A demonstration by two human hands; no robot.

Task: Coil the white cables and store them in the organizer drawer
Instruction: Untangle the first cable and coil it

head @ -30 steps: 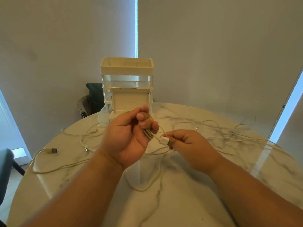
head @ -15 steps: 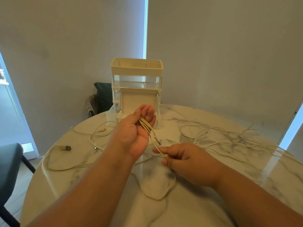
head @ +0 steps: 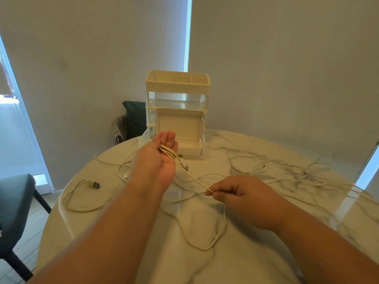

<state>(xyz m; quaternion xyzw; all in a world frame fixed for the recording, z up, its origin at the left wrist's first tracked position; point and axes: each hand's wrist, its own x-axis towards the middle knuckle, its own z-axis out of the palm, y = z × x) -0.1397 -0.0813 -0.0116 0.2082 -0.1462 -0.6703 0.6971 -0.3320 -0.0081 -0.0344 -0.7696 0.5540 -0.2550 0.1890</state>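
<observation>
My left hand (head: pixel 158 160) is raised palm up over the table, fingers nearly straight, with several turns of a white cable (head: pixel 171 154) lying across its palm and fingers. A strand runs from there down to my right hand (head: pixel 240 193), which pinches it between thumb and forefinger. The slack of this cable hangs in a loop (head: pixel 205 245) on the table below. The cream organizer (head: pixel 178 87) stands at the table's far side, its lower drawer (head: pixel 189 147) pulled out just behind my left fingers.
The round marble table (head: pixel 266 253) carries more loose white cables: one with a USB plug (head: pixel 94 184) at the left, several tangled strands (head: pixel 287 171) at the right. A dark chair (head: pixel 14 206) stands at the left edge, another chair back (head: pixel 133 117) behind the table.
My left hand has opened from a closed grip to a flat palm with the coils across it. My right hand has slid down and right along the cable, drawing a strand taut.
</observation>
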